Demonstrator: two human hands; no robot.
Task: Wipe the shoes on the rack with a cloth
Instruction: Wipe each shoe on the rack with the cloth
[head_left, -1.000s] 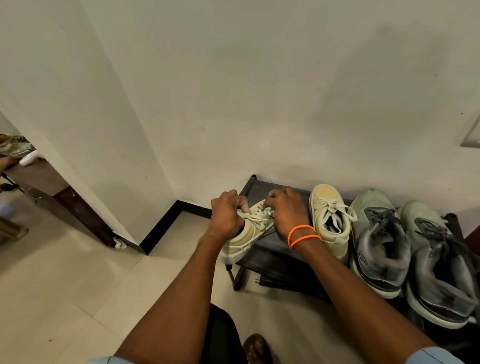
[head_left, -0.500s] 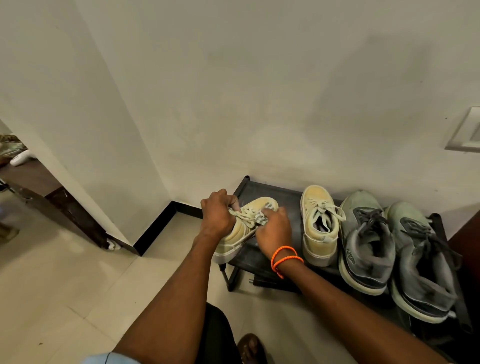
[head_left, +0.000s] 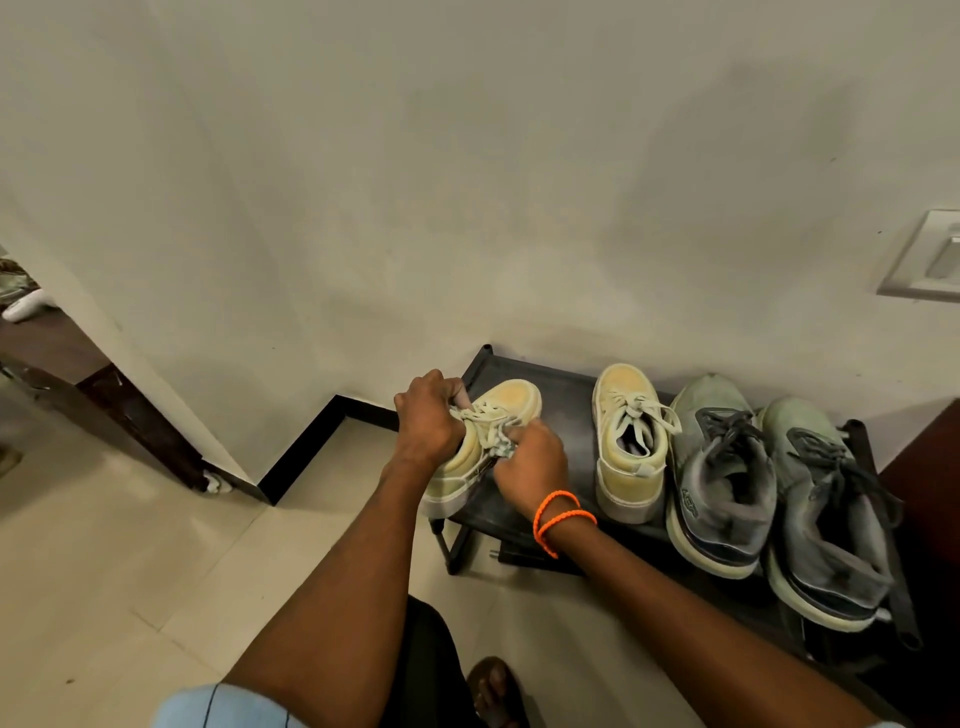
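A black shoe rack (head_left: 566, 400) stands against the wall. At its left end a pale yellow sneaker (head_left: 511, 401) is tilted up off the shelf. My left hand (head_left: 428, 418) grips this sneaker from its left side, at the laces. My right hand (head_left: 530, 462) holds a small bunched cloth (head_left: 503, 450) and presses it against the sneaker's right side, near the heel end. Most of the cloth is hidden in my fist. A second yellow sneaker (head_left: 631, 447) stands to the right, then a pair of grey sneakers (head_left: 727, 467) (head_left: 826, 519).
The rack sits in a corner with black skirting (head_left: 311, 441) on tiled floor. A dark wooden door frame (head_left: 135, 421) stands at the left. A wall switch plate (head_left: 924, 260) is at the right. My sandalled foot (head_left: 496, 691) is below.
My right hand with the cloth has slid from the toe end back along the sneaker's right side toward me. The left hand has kept its grip.
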